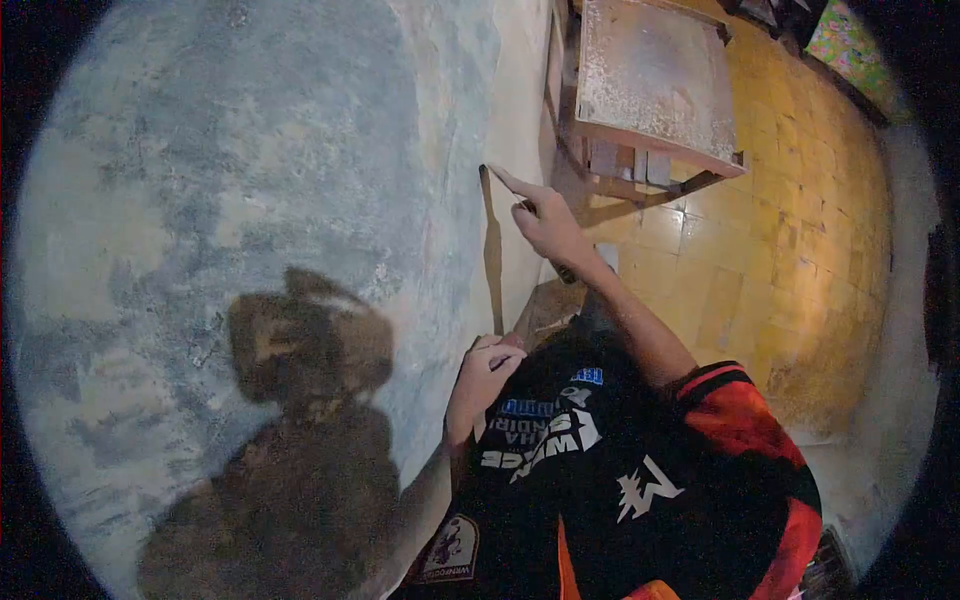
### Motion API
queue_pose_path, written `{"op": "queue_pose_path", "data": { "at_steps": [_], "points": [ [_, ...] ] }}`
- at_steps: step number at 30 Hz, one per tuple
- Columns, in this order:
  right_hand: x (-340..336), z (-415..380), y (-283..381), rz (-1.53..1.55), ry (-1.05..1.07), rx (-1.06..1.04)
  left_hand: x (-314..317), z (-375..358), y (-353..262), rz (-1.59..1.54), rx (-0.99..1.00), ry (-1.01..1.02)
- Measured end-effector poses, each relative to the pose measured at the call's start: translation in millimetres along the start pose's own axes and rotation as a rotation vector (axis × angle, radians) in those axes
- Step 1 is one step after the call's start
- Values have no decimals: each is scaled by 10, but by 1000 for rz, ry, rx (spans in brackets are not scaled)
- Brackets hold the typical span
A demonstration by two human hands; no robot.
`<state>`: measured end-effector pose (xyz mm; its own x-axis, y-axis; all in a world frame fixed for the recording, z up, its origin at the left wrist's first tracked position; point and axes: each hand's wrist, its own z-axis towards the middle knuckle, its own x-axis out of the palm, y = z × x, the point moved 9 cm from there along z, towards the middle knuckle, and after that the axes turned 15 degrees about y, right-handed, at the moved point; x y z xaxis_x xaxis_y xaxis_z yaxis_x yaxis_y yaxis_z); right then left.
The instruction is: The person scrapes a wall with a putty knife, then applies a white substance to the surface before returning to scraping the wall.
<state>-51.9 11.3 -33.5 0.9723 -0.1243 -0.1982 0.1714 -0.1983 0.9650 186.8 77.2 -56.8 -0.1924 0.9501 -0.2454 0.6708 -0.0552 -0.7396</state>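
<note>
My right hand (550, 228) is at the wall (330, 130), its index finger stretched out and the tip at the surface. The other fingers are curled round what looks like a dark-handled tool (566, 272); its end sticks out by my wrist, and its working end cannot be made out. Lower down, close to my chest, my left hand (488, 362) is closed beside the wall, fingers bent together. Whatever it may hold is hidden. Worn blue-grey paint and pale patches cover the wall, with a smoother cream strip near my right hand.
A worn wooden table (655, 85) stands at the upper right beside the wall. Yellow floor tiles (790, 230) spread to the right. A patterned green cloth (855, 55) shows in the far corner. My shadow falls across the lower wall.
</note>
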Motion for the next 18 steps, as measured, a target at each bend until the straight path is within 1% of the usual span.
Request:
{"op": "queue_pose_path", "data": {
  "at_steps": [2,3,6,7,9,12,14,15,16,18],
  "points": [
    [79,-20,90,19,-66,-57,-97,19,-15,6,8,-24],
    [18,27,104,13,-86,-92,-101,31,-17,22,10,10],
    [-56,139,-11,-14,-63,-32,-96,43,-19,41,25,-16],
    [23,45,-35,-4,-47,-15,-38,-20,-6,18,22,-7],
    [57,34,49,0,-34,-23,-107,17,-67,0,49,-15],
    [-153,180,11,-52,-71,-34,-93,52,19,39,27,-38],
    [-20,20,-4,-32,-155,-153,-31,19,19,46,5,-9],
    [-4,24,67,-23,-204,-234,-97,35,-29,64,5,-9],
    [-46,135,95,-34,-192,-198,-155,48,-29,65,9,-24],
    [-190,237,40,-58,-165,-89,-76,42,41,44,6,-25]
  ]
}}
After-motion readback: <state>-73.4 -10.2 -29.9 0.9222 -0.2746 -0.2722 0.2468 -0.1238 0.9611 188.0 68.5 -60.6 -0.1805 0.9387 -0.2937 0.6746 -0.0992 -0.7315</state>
